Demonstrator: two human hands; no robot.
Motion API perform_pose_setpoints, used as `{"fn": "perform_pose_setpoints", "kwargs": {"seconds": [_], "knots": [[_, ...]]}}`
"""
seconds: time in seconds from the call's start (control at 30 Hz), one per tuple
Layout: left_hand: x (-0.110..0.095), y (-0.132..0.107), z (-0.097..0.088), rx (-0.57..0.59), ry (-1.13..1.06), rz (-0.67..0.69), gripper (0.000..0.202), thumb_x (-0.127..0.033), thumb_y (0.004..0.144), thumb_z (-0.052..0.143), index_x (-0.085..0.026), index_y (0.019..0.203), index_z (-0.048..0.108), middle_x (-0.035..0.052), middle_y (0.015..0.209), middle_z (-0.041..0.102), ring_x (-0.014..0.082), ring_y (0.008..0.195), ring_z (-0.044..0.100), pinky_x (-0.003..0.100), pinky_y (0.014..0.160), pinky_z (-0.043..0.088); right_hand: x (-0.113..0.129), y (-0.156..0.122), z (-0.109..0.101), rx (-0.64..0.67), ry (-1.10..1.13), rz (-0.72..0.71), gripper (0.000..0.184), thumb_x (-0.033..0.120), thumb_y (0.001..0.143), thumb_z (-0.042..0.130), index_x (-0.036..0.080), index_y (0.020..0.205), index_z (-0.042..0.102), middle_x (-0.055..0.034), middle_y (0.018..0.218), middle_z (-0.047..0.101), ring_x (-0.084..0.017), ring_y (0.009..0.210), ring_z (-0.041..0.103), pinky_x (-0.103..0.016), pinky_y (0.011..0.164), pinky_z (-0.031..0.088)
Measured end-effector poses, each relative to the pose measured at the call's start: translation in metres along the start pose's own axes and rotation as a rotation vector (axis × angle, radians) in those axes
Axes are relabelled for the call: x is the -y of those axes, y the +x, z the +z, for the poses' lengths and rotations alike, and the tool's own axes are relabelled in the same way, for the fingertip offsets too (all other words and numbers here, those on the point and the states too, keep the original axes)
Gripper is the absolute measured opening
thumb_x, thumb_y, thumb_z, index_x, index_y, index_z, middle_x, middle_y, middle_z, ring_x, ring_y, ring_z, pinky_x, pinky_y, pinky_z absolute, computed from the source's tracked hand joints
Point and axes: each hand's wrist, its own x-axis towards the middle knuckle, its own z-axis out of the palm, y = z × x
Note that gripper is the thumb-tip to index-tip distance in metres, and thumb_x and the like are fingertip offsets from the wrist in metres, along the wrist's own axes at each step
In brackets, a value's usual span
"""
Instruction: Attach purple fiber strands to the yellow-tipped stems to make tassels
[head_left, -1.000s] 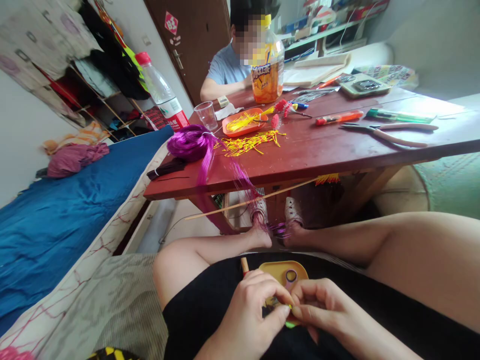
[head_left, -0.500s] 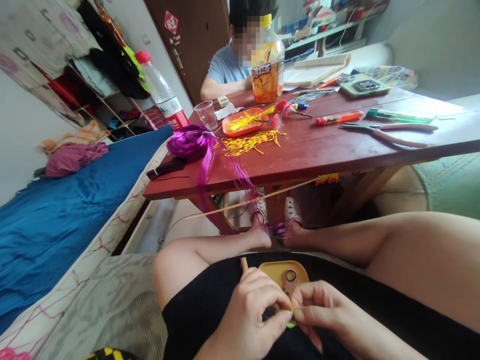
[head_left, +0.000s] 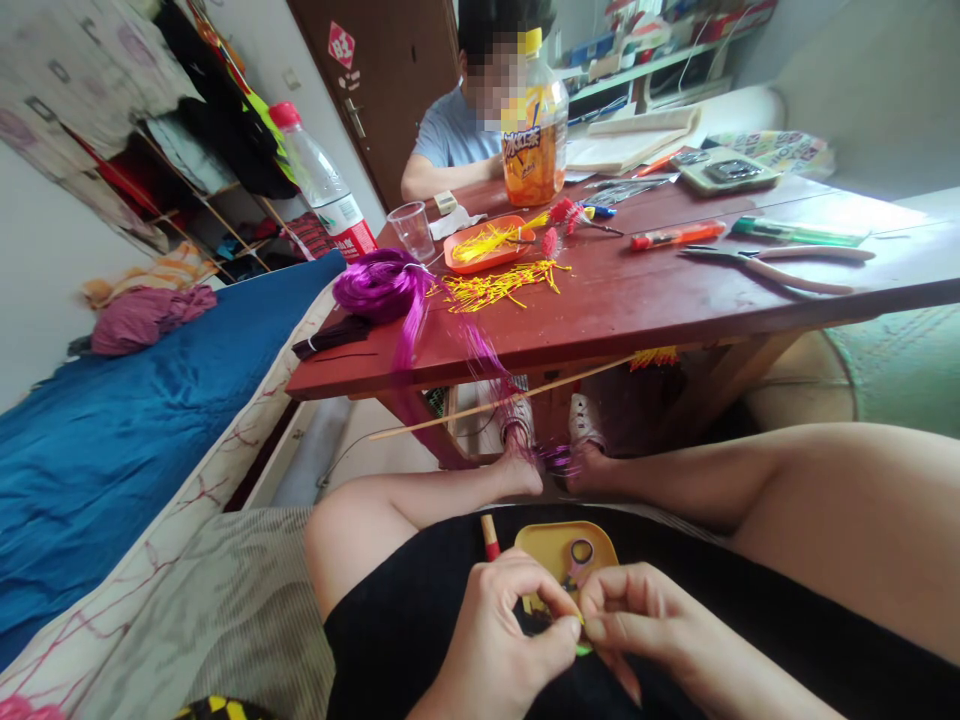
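Tray [head_left: 536, 543], yellow, with left hand [head_left: 510, 622] and right hand [head_left: 651, 618] above its nearer part, both holding a small yellow piece [head_left: 580, 619] in a fingertip pinch that, if loosened, could drop it beside the scissors [head_left: 578, 569].

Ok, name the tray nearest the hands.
The yellow tray on the lap, holding scissors, is nearest the left hand and right hand. The orange tray lies farther off on the red table, with yellow strands in it.
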Motion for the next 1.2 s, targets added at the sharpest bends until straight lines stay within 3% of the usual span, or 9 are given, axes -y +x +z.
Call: {"fn": "perform_pose_setpoints", "kwargs": {"seconds": [0.13, 0.37, 0.53, 0.63, 0.73, 0.97, 1.2], "knots": [[0.001, -0.003, 0.007, -0.065, 0.02, -0.06, 0.011, -0.01, 0.065, 0.057, -0.015, 0.055, 0.058, 0.002, 0.06, 0.059, 0.015, 0.06, 0.054, 0.024, 0.062, 0.04, -0.004, 0.002, 0.0, -0.057, -0.098, -0.057, 0.031, 0.042, 0.065, 0.067, 0.016, 0.06, 0.051, 0.0051, 0.054, 0.042, -0.007, 0.047, 0.034, -0.019, 0.044, 0.028], [0.004, -0.003, 0.014, -0.12, 0.138, 0.013, 0.016, -0.006, 0.061, 0.051, -0.017, 0.05, 0.049, 0.0011, 0.055, 0.055, 0.0159, 0.06, 0.052, 0.025, 0.062, 0.039, -0.012, 0.0, -0.002, -0.116, -0.286, -0.092, 0.025, 0.037, 0.07, 0.062, 0.016, 0.065, 0.049, 0.0055, 0.055, 0.039, -0.009, 0.049, 0.033, -0.02, 0.045, 0.028], [0.006, -0.001, 0.012, -0.051, -0.124, -0.14, 0.008, -0.013, 0.062, 0.054, -0.016, 0.055, 0.053, 0.0004, 0.058, 0.055, 0.0139, 0.059, 0.048, 0.024, 0.061, 0.037, -0.01, 0.0, -0.001, -0.099, -0.207, -0.081, 0.029, 0.041, 0.069, 0.063, 0.017, 0.064, 0.048, 0.0053, 0.056, 0.039, -0.009, 0.051, 0.032, -0.02, 0.045, 0.029], [0.008, -0.002, 0.015, -0.02, -0.356, -0.232, 0.009, -0.02, 0.064, 0.057, -0.016, 0.058, 0.052, -0.0025, 0.054, 0.049, 0.0117, 0.055, 0.042, 0.023, 0.057, 0.035, -0.01, 0.001, -0.001, -0.105, -0.264, -0.084, 0.026, 0.037, 0.07, 0.062, 0.016, 0.065, 0.048, 0.005, 0.057, 0.04, -0.009, 0.052, 0.034, -0.02, 0.046, 0.029], [0.011, -0.002, 0.018, -0.038, -0.423, -0.247, 0.012, -0.022, 0.064, 0.058, -0.016, 0.058, 0.051, -0.004, 0.053, 0.045, 0.0106, 0.054, 0.039, 0.022, 0.054, 0.034, -0.011, 0.002, -0.002, -0.111, -0.317, -0.089, 0.023, 0.035, 0.071, 0.061, 0.016, 0.066, 0.049, 0.0046, 0.058, 0.041, -0.009, 0.052, 0.035, -0.021, 0.046, 0.03], [0.007, -0.002, 0.003, -0.037, -0.108, -0.128, 0.005, -0.02, 0.07, 0.059, -0.016, 0.07, 0.062, 0.0016, 0.07, 0.061, 0.0156, 0.07, 0.052, 0.025, 0.069, 0.039, -0.007, 0.002, -0.005, -0.066, -0.158, -0.083, 0.035, 0.047, 0.068, 0.065, 0.016, 0.065, 0.049, 0.0046, 0.057, 0.041, -0.009, 0.053, 0.035, -0.02, 0.047, 0.028], [-0.004, 0.001, 0.001, -0.002, 0.038, -0.119, 0.005, -0.012, 0.065, 0.061, -0.015, 0.061, 0.064, 0.0024, 0.068, 0.061, 0.0163, 0.068, 0.054, 0.026, 0.068, 0.04, -0.008, 0.001, -0.003, -0.066, -0.169, -0.069, 0.038, 0.051, 0.066, 0.065, 0.017, 0.062, 0.047, 0.0056, 0.056, 0.039, -0.009, 0.051, 0.032, -0.02, 0.045, 0.027]]}}
